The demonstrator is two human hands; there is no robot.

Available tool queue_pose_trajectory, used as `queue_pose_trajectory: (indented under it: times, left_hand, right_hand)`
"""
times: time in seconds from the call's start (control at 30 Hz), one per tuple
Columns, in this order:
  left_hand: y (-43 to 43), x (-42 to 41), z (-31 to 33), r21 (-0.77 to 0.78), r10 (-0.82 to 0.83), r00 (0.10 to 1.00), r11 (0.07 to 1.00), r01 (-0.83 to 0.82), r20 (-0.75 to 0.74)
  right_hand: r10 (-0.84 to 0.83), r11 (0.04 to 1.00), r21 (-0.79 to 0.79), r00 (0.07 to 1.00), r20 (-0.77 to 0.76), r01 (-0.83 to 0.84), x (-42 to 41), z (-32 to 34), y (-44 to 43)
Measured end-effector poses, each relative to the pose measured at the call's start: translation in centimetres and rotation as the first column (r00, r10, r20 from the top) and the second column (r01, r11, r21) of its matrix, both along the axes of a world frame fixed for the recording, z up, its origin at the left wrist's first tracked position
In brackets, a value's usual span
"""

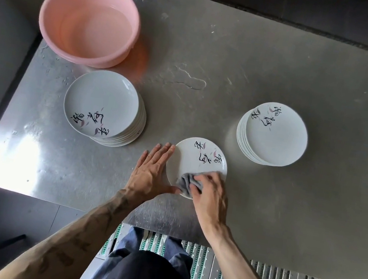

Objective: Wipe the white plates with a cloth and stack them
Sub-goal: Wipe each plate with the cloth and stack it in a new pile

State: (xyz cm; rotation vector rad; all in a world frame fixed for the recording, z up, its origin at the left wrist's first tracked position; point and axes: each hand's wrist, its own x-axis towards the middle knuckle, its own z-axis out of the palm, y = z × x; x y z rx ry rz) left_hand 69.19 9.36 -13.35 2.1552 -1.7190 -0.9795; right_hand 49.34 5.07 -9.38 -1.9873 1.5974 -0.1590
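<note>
Right hand (pixel 211 192) tight around grey cloth (pixel 186 182) on plate (pixel 194 164); left hand (pixel 148 174) flat against its rim.

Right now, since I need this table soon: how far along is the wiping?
Likely done: the right stack. In hand: right hand rubs the grey cloth on a single plate, left hand steadying its rim. Likely left: the left stack beside the pink basin.

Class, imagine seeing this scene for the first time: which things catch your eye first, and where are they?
The round pink plastic basin at the far left stands out. Stacks of white lettered plates sit either side: the left stack, the right stack. Between them, the right hand presses a grey cloth on a single white plate, the left hand flat against its rim.
</note>
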Motion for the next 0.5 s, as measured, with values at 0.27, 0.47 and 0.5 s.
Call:
queue_pose_trajectory:
  times: [0.27,0.47,0.5]
  left_hand:
    - [0.0,0.3,-0.2,0.002,-0.01,1.0,1.0,0.01,0.005]
    - [-0.1,-0.2,0.2,0.001,0.008,1.0,1.0,-0.008,-0.016]
    - [-0.2,-0.3,0.3,0.003,0.014,1.0,1.0,-0.014,-0.017]
  right_hand:
    - [-0.015,0.999,0.04,1.0,0.009,0.014,1.8,0.4,1.5]
    - [0.051,0.995,-0.076,0.994,-0.097,-0.059,-2.5,0.1,-1.8]
    - [0.058,0.993,-0.1,0.994,-0.091,-0.067,-2.4,-0.1,-2.9]
